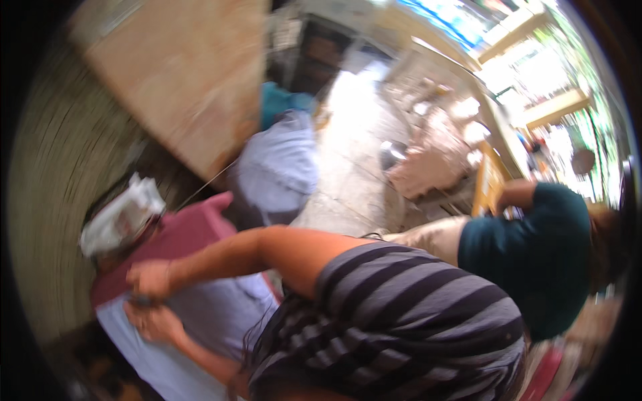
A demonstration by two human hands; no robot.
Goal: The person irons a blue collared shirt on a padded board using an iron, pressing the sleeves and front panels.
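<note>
Blurred, so we can't tell how far the fingers close: our two hands meet over a small dark thing (142,301), right hand (148,279) above, left hand (154,322) below, on pale blue cloth (214,314) beside maroon cloth (180,234). Seems mid-grip; next likely needs steady hold. White crumpled package (122,217) upper left; tan board (187,73) beyond.

Open passage: pale floor strip (348,167) running up the middle. Obstructions: slanted wooden board (180,80) on its left, pale stuffed sack (281,167) beside it, crouching person in teal shirt (535,254) at right.
</note>
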